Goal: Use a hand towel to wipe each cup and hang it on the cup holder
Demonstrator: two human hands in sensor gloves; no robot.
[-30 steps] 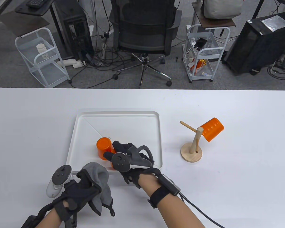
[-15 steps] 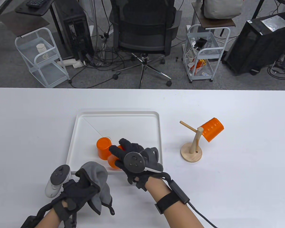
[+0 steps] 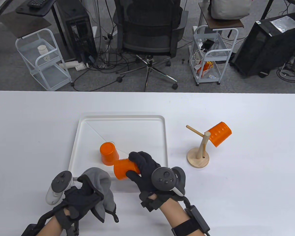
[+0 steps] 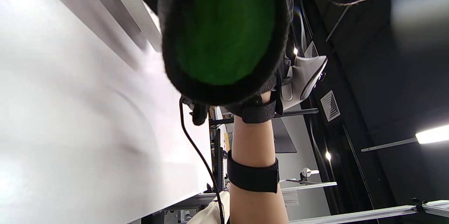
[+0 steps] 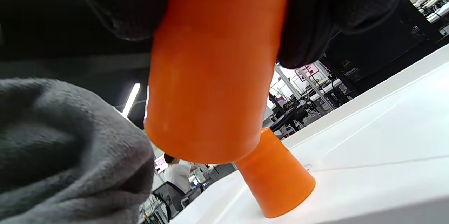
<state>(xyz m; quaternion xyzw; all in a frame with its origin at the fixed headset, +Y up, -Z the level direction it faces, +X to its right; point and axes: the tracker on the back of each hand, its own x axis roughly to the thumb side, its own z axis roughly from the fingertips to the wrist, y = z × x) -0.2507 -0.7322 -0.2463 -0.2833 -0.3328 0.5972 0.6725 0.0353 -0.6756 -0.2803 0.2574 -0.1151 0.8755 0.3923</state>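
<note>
My right hand [image 3: 142,169] grips an orange cup [image 3: 124,169] [image 5: 210,76] lifted on its side over the near edge of the white tray [image 3: 123,119]. A second orange cup [image 3: 108,153] [image 5: 277,182] stands upside down in the tray. A third orange cup [image 3: 219,134] hangs on the right peg of the wooden cup holder [image 3: 198,157]; its left peg is bare. My left hand [image 3: 88,194] holds a grey hand towel [image 3: 102,186] [image 5: 66,154] bunched just left of the lifted cup, apart from it. In the left wrist view a glove pad with a green patch fills the top.
The tray lies mid-table, the cup holder about a hand's width to its right. Beyond the table's far edge stand an office chair [image 3: 150,32], two white carts [image 3: 45,59] and computer cases on the floor.
My right hand has lifted one orange cup out of the tray and drawn it toward me and to the right, tipping it on its side. The left hand with the towel has stayed put.
</note>
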